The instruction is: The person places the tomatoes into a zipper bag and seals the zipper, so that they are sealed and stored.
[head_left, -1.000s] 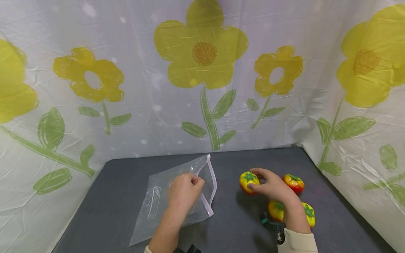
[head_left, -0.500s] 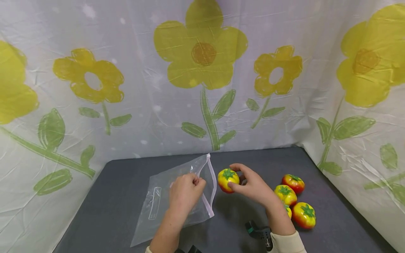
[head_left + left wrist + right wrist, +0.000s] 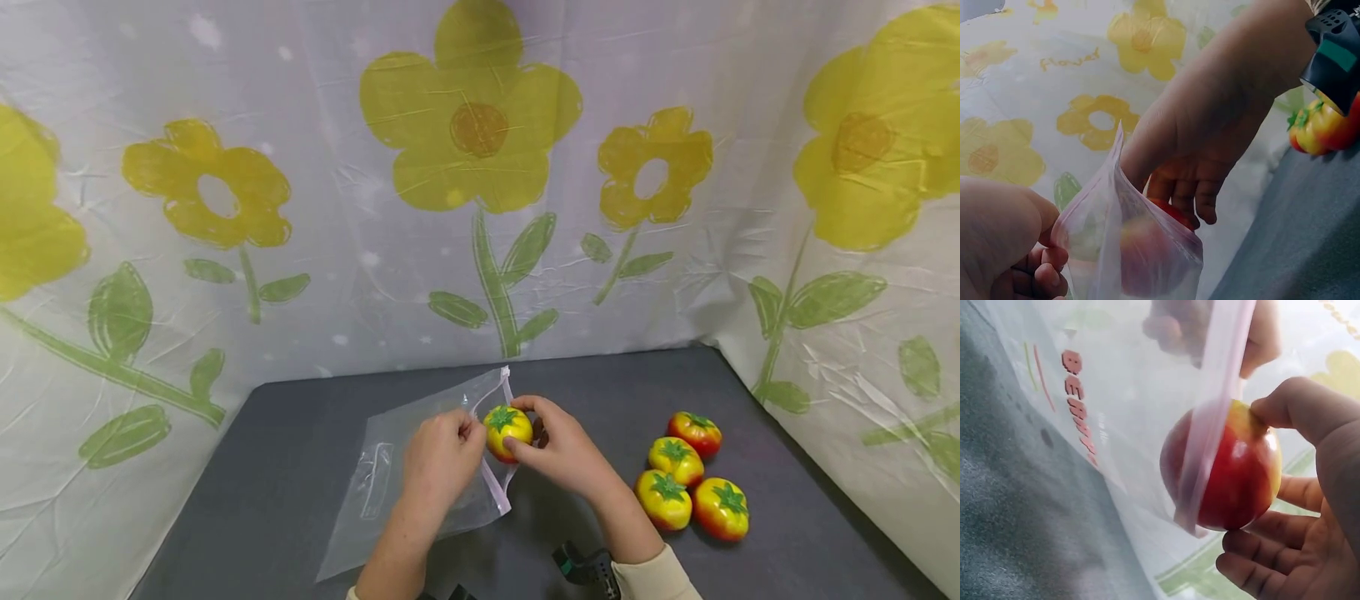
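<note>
A clear zip bag (image 3: 375,467) with a pale pink zip edge lies spread over the dark table, its mouth facing right. My left hand (image 3: 442,454) pinches the upper side of that mouth; the left wrist view shows the thumb and fingers (image 3: 1047,269) at the bag's edge. A toy tomato (image 3: 507,432), yellow and red with a green top, is in my right hand (image 3: 558,446), gripped between thumb and fingers. In the right wrist view the tomato (image 3: 1235,465) sits partly inside the bag, with the zip edge (image 3: 1213,425) crossing over it.
Several more toy tomatoes sit in a group on the right of the table, among them a red-orange one (image 3: 695,434) at the back and a yellow one (image 3: 722,508) in front. A flower-patterned curtain (image 3: 337,208) rises behind the table.
My right hand has carried the tomato leftward from near the group to the bag's mouth, and part of it has entered. My left hand has kept its hold on the bag.
</note>
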Motion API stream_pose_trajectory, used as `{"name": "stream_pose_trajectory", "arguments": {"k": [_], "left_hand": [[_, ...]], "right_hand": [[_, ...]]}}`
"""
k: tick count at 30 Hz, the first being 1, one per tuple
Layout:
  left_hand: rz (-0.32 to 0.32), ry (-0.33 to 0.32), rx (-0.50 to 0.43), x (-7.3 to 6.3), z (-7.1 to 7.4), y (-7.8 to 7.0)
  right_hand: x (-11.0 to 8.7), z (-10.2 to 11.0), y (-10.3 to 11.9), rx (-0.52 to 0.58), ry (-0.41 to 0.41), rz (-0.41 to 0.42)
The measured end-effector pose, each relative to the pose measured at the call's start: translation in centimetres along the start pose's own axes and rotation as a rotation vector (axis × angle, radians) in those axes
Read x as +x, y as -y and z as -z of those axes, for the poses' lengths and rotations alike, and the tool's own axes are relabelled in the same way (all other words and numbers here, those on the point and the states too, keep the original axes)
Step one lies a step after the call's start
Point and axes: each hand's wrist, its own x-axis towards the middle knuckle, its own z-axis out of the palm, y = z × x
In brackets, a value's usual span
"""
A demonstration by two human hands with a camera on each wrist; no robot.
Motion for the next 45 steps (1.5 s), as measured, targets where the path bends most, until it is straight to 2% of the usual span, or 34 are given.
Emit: {"name": "stream_pose_trajectory", "arguments": {"k": [7,12,18,24,29,34,39,45], "left_hand": [[0.005,-0.029,-0.035,0.0,-0.1,-0.1],[-0.004,-0.079,-0.065,-0.1,-0.1,-0.2],[-0.013,-0.126,-0.116,-0.2,-0.1,-0.3],[-0.002,-0.162,-0.088,-0.1,-0.2,-0.2],[-0.02,-0.181,-0.089,0.0,-0.2,0.0],[-0.005,-0.17,-0.092,0.0,-0.2,0.1],[0.013,-0.154,-0.087,0.0,-0.3,0.1],[0.006,-0.147,-0.091,0.1,-0.3,0.3]], "right_hand": [[0.0,-0.1,0.0,-0.087,-0.027,-0.006],[0.0,-0.1,0.0,-0.138,-0.052,0.009],[-0.1,0.0,0.3,-0.152,-0.072,-0.007],[-0.3,1.1,0.2,-0.183,-0.128,-0.016],[-0.5,3.0,-0.7,-0.214,-0.18,-0.007],[-1.0,6.0,-2.1,-0.223,-0.265,-0.058],[-2.4,9.3,-3.4,-0.247,-0.316,-0.147],[-4.2,12.3,-4.6,-0.272,-0.327,-0.292]]}}
